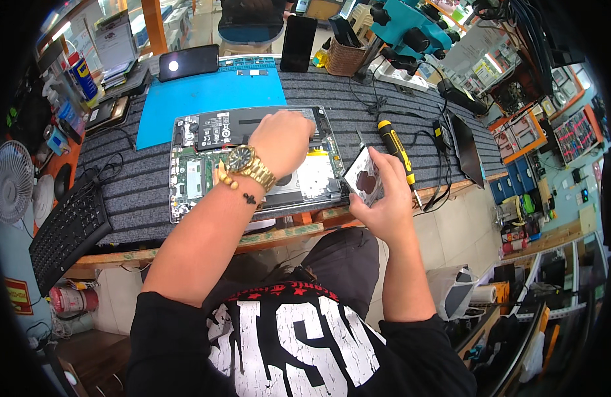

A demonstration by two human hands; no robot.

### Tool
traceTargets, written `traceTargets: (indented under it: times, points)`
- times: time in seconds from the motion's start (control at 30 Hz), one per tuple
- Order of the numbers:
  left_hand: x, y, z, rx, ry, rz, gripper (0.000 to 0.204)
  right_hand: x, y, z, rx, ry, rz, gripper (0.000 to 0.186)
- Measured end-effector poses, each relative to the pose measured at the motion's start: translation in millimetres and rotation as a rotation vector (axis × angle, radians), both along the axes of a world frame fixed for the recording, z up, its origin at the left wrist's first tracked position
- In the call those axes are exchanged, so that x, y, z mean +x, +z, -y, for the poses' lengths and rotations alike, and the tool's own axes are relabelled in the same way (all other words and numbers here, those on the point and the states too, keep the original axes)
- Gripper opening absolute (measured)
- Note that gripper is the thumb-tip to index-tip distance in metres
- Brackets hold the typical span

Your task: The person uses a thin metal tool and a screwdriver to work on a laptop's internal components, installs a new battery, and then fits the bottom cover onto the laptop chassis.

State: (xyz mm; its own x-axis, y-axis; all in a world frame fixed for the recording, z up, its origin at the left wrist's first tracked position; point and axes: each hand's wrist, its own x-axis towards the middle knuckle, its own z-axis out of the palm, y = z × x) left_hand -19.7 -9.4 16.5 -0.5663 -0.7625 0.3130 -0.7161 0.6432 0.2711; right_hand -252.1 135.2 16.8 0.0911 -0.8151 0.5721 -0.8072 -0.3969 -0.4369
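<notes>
In front of me lies an opened laptop base (198,173), its green circuit board and metal parts bare. A black battery (219,129) runs along its far side. My left hand (285,142) is above the battery's right part, with the fingers curled down; the fingertips and anything in them are hidden. On that wrist are a gold watch and a bead bracelet. My right hand (388,202) grips a silver hard drive (366,178) with a dark round patch, tilted just beyond the laptop's right edge. A yellow and black screwdriver (396,153) lies beside this hand.
Behind the laptop is a blue work mat (206,96), with a phone (189,63) on its far edge. A black keyboard (70,221) stands at the left. A wicker basket (345,58), a teal device (411,26) and loose cables (444,159) occupy the right.
</notes>
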Motion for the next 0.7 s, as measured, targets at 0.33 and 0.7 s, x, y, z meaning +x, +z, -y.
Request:
traceTargets:
  times: [0.33,0.7]
  points:
    - [10,-1,13,0.06,-0.091,-0.071,0.011,12,-6,-8,-0.061,0.004,0.012,0.079]
    - [4,-14,16,-0.032,-0.077,-0.105,0.015,26,-6,3,-0.042,-0.015,-0.032,0.076]
